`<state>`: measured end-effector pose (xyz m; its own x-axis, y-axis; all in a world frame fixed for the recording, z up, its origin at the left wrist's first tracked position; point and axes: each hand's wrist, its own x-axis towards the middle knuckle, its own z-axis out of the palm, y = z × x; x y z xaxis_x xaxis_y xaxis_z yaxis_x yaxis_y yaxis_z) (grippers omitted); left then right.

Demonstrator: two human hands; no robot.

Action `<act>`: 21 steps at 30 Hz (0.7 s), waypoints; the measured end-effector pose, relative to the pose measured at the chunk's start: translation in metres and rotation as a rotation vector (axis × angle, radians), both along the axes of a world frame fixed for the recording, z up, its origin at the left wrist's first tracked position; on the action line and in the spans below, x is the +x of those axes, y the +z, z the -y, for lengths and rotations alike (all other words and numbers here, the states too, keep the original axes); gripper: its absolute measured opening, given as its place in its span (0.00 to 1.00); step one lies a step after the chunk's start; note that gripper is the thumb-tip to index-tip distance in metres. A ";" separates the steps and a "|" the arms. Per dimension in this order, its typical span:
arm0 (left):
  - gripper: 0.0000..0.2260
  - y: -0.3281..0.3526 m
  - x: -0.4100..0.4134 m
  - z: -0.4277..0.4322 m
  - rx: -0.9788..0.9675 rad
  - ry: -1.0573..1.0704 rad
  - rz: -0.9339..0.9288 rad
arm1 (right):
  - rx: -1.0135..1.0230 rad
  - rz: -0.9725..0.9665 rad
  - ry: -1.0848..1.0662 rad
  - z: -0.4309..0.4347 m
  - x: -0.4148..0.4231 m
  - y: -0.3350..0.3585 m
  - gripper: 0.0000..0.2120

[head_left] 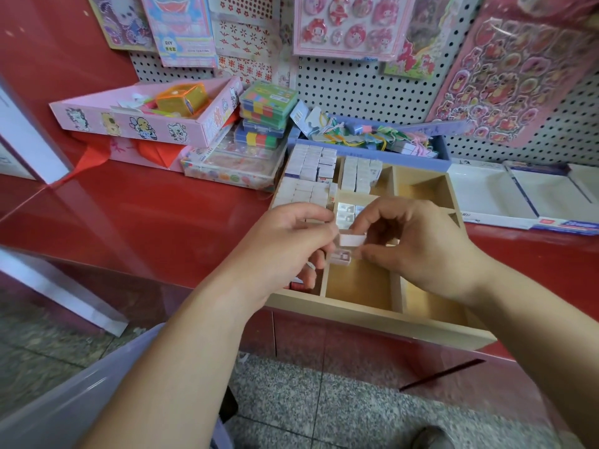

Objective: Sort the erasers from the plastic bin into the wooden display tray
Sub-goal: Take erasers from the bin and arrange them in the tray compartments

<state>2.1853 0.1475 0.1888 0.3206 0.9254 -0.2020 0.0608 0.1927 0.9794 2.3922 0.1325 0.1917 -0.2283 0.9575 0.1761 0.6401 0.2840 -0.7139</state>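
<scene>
Left hand (pixel 291 244) and right hand (pixel 418 247) close together over middle of light wooden display tray w/ dividers (pixel 372 317). Both pinching small white rectangular eraser (pixel 352 238): left thumb + forefinger curled on its left end, right fingertips curled on its right end. Held flat above centre column of tray, clear of the wood. Second small eraser w/ pinkish face (pixel 341 256) directly below, against fingers of both hands; can't tell which hand actually grips it (blurred).

Tray sits on glossy red counter (pixel 146 205). Back-left compartments packed w/ rows of white boxed erasers (pixel 309 170), upright, tight together. Another block in back-centre compartment; a few more in mid-centre compartment, partly hidden by hands. Front-centre and right compartments show bare wood.

Translucent lavender plastic bin (pixel 64 393) at lower left, under left forearm; contents not visible.

Behind tray: blue tray of tagged trinkets (pixel 405 156), stack of green plastic cases (pixel 269 102), pink cardboard box w/ stickers (pixel 136 121), white pegboard (pixel 356 89) w/ sticker sheets.
</scene>
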 end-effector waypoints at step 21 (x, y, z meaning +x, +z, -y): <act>0.07 -0.016 -0.081 0.020 0.204 0.441 -0.222 | -0.072 0.549 -0.047 0.007 -0.032 -0.028 0.05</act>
<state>2.1046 0.1277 0.1732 -0.1372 0.9903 -0.0222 0.2273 0.0533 0.9724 2.3607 0.1259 0.1641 -0.2246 0.9742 -0.0229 0.9345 0.2087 -0.2882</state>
